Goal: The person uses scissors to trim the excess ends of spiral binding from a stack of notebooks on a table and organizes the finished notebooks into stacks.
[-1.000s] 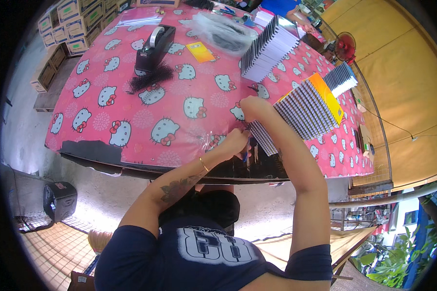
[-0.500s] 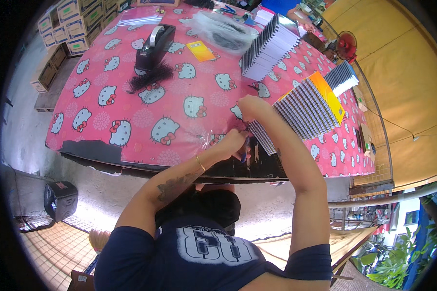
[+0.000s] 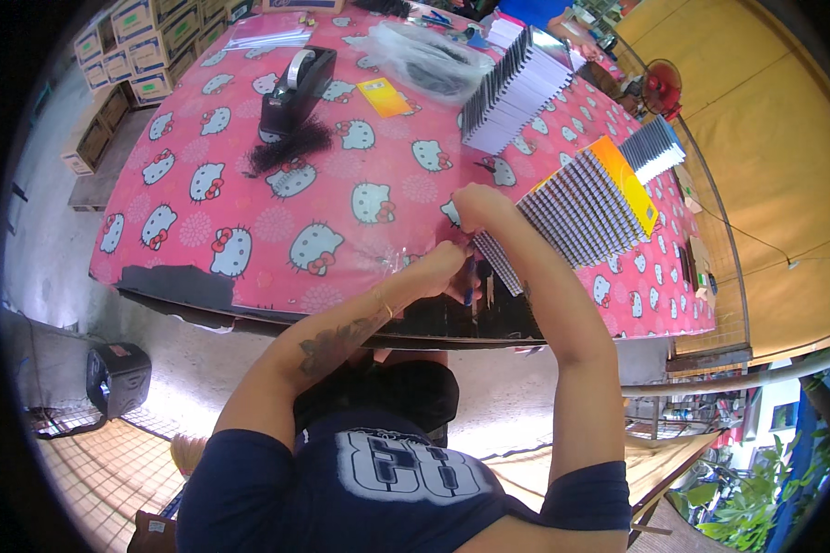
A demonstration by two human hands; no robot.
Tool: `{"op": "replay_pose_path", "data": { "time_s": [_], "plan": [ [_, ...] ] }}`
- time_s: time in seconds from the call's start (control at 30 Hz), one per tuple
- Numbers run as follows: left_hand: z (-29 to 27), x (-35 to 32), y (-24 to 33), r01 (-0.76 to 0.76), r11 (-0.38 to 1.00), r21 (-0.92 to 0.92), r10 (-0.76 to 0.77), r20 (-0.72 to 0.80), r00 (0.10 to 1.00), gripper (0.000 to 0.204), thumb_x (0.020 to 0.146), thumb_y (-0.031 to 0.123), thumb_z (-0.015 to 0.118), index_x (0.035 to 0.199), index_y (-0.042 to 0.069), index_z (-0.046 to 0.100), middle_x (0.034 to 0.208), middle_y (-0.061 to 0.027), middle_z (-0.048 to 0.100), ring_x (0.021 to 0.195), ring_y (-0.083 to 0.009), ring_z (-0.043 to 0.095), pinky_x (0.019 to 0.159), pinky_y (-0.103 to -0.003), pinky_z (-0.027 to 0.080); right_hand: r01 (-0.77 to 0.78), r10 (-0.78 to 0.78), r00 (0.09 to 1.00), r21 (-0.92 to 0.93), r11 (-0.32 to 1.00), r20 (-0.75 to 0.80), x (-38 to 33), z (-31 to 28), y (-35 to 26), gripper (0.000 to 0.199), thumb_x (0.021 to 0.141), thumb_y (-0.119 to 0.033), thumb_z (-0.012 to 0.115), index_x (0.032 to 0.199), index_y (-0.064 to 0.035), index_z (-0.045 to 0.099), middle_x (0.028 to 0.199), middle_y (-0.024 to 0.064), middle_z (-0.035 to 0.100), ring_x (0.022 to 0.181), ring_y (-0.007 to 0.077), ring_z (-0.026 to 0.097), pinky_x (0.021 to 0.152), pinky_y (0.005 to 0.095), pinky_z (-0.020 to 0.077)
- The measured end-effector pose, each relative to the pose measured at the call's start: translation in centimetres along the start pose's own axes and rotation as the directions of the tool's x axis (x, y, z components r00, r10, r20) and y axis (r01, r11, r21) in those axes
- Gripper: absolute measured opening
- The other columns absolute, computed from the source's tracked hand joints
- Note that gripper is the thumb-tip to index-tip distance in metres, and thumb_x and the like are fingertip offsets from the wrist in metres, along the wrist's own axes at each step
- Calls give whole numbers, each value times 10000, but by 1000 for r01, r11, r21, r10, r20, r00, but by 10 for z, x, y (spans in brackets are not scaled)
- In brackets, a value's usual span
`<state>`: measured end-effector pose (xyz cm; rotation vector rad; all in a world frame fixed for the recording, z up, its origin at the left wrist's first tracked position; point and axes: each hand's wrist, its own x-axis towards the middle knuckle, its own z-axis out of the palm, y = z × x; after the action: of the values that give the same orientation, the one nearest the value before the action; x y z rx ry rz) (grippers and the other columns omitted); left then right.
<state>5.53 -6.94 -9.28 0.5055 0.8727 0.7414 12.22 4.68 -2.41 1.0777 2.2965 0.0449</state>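
Observation:
At the near edge of the table, my left hand (image 3: 446, 265) is closed around a small tool with a dark blue handle (image 3: 469, 288); its working end is hidden. Just beyond it, my right hand (image 3: 477, 208) is curled shut at the corner of a low stack of spiral-bound notebooks (image 3: 500, 263). Whatever its fingers pinch does not show. Beside my right forearm rises a taller stack of notebooks (image 3: 586, 207) with wire spines and a yellow-orange cover on top.
A black tape dispenser (image 3: 297, 92) stands near a bundle of black bristle-like strands (image 3: 290, 150). Farther back lie a yellow card (image 3: 384, 97), a clear plastic bag (image 3: 429, 64) and a tall notebook stack (image 3: 512, 97). Another notebook pile (image 3: 652, 147) and a red fan (image 3: 660, 88) are at right.
My left hand has turned and shifted slightly at the wrist, with the blue-handled tool still in it. My right hand stays at the notebooks' corner.

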Motion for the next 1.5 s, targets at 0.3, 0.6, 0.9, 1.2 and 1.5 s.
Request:
{"op": "replay_pose_path", "data": {
  "time_s": [0.3,0.6,0.9,1.2,1.5],
  "plan": [
    [-11,26,-5,-36,999,-7,36,37,999,312,1007,304,396,844,56,495,702,-113,569,617,-270,605,551,-446,536,33,-22,977,47,998,-214,10,22,-5,229,697,-61,683,920,-33,727,951,187,707,917,358,691,770,454,567],
    [-56,-91,-7,-138,-276,951,764,305,568,287,898,261,571,1045,15,595,970,-239,572,937,-389,559,815,-459,467,419,67,742,539,730,-667,29,23,-18,222,764,-117,712,946,2,671,918,179,707,764,312,698,660,406,553],
    [-208,-89,66,380,-88,921,962,-20,272,141,858,86,547,966,-2,564,952,-191,558,881,-357,558,761,-445,486,373,246,925,817,-439,-290,17,24,-78,302,867,-162,711,1094,-6,586,890,60,647,685,108,617,606,220,474],
    [-228,-78,91,97,16,995,973,-38,226,178,892,138,563,1014,20,619,866,-147,627,781,-315,602,724,-404,508,173,55,968,492,-853,-244,27,35,-89,198,906,-159,666,1046,-47,581,895,48,639,714,141,632,554,234,502],
    [-155,-59,72,-375,138,917,932,8,363,210,872,68,558,1038,2,669,834,-112,603,791,-268,592,727,-345,476,175,164,980,88,-981,-116,72,42,-103,117,913,-171,653,977,-94,593,888,34,630,684,118,596,515,221,488]
  ]
}}
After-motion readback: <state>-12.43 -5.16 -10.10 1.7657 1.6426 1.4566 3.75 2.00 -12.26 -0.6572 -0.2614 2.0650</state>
